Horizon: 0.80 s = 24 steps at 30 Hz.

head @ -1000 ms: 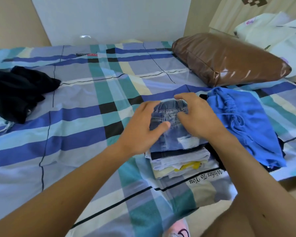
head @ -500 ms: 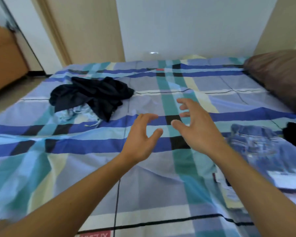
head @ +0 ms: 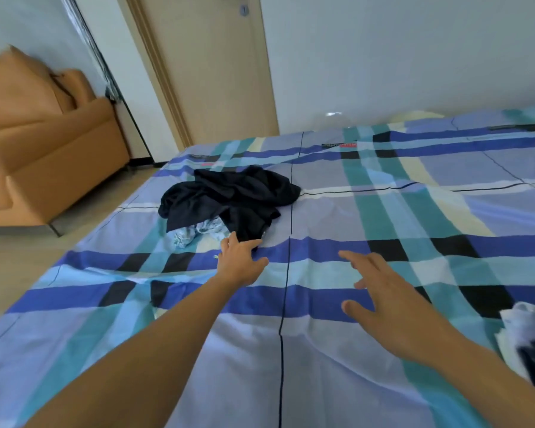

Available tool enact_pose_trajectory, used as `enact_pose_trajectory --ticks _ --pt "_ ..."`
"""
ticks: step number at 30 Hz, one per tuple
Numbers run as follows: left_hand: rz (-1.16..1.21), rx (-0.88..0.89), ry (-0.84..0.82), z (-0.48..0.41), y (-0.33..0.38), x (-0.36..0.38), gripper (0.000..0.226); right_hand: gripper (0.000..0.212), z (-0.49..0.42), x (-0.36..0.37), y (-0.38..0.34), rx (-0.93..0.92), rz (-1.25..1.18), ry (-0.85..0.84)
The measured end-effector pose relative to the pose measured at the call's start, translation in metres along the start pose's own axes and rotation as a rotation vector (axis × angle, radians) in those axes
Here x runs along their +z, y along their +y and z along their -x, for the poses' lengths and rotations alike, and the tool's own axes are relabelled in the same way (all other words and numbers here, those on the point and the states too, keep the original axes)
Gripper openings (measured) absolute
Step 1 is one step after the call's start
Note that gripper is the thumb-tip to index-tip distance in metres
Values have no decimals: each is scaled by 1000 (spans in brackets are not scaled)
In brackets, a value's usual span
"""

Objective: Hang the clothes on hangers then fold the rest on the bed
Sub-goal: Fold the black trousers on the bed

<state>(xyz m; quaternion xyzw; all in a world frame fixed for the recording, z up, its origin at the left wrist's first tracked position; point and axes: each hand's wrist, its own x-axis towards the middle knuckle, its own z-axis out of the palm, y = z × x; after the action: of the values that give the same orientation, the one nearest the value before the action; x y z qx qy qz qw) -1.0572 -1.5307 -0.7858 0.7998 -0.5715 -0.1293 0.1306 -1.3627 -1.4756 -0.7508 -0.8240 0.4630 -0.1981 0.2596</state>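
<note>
A crumpled black garment (head: pixel 229 200) lies in a heap on the plaid bed sheet (head: pixel 322 350), with a small pale blue patterned garment (head: pixel 195 233) partly under its near edge. My left hand (head: pixel 238 261) stretches out flat, fingers apart, its fingertips at the near edge of the black garment, holding nothing. Off to the right, my right hand (head: pixel 383 301) hovers over the sheet with fingers spread and empty. The stack of folded clothes (head: pixel 531 341) shows only as a sliver at the right edge.
An orange sofa (head: pixel 37 143) stands on the floor left of the bed. A beige door (head: pixel 210 63) is in the far wall behind the bed. The bed's left edge runs diagonally beside bare floor.
My hands left the folded denim on the stack. The view swung left, and my left hand reached forward to the edge of the black garment while the right hand followed, open.
</note>
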Motion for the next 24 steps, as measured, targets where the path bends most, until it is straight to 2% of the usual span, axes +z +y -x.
enact_pose_trajectory --ticks 4,7,9,12,16,17,18,19,21,22,23,24 --pt "75 -94 -149 -20 1 2 68 73 -1 -4 -4 23 6 -18" --pt "203 -83 -91 -27 2 -1 55 75 -1 -5 -1 38 19 -38" --pt "271 -28 -16 -22 11 -7 56 75 -1 -8 3 43 22 -44" --pt "353 190 60 9 38 -22 57 77 -2 -12 4 54 12 -24" --pt "360 680 -10 100 84 -48 52 100 -4 -10 5 60 -7 8" --pt "384 791 -44 127 96 -54 48 106 -2 -12 4 41 -61 15" --pt "408 882 -85 151 107 -60 45 104 -2 -13 2 30 -215 47" --pt "429 937 -128 171 115 -65 42 91 -2 -14 -3 27 -468 97" --pt "487 942 -181 196 122 -71 37 40 -2 -16 -15 -2 -872 141" --pt "525 920 -179 201 120 -71 34 20 -1 -16 -17 9 -976 130" --pt "563 885 -152 202 117 -70 30 11 0 -16 -19 68 -1108 124" --pt "610 821 -111 200 112 -67 26 13 1 -14 -20 78 -1112 124"
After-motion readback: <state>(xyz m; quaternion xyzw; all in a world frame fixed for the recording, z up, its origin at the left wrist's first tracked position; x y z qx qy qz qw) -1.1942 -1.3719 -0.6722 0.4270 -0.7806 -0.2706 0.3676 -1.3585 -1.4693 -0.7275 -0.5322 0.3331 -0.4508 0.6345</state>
